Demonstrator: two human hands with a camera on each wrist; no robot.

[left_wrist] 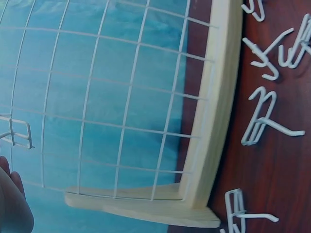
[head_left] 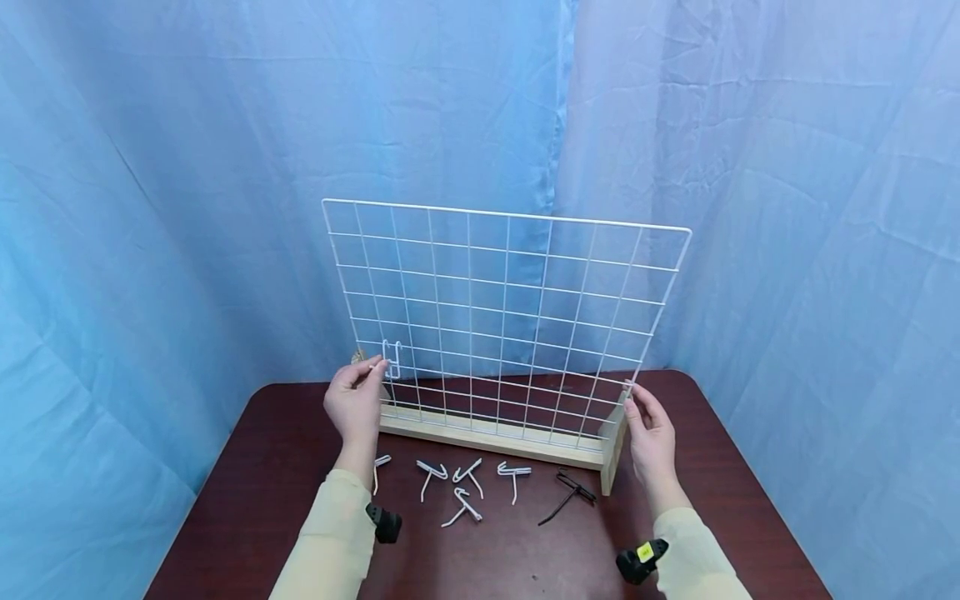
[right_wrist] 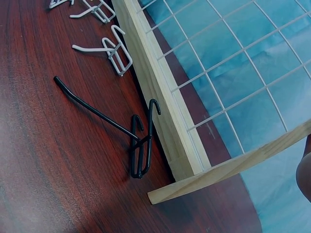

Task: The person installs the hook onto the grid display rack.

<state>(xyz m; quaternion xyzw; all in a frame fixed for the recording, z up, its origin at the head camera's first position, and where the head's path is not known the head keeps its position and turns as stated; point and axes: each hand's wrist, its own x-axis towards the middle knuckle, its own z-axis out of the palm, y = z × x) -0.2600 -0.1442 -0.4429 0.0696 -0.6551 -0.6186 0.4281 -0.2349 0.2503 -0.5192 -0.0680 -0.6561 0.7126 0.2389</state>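
A white wire grid panel (head_left: 510,214) stands upright in a wooden base (head_left: 495,442). At the grid's lower left, my left hand (head_left: 356,400) pinches the stem of a white wire display hook (head_left: 397,362), whose frame lies against the grid wires. Whether its tips are over a wire is too small to tell. The left wrist view shows that hook (left_wrist: 29,133) beyond part of the hand (left_wrist: 14,204). My right hand (head_left: 652,429) grips the grid's right edge just above the wooden end piece (head_left: 611,450); only a sliver of it shows in the right wrist view.
Several white hooks (head_left: 514,470) lie on the dark red-brown table (head_left: 712,500) before the base. One black hook (right_wrist: 99,114) lies near the base's right end. Blue curtains (head_left: 225,167) hang behind and at both sides.
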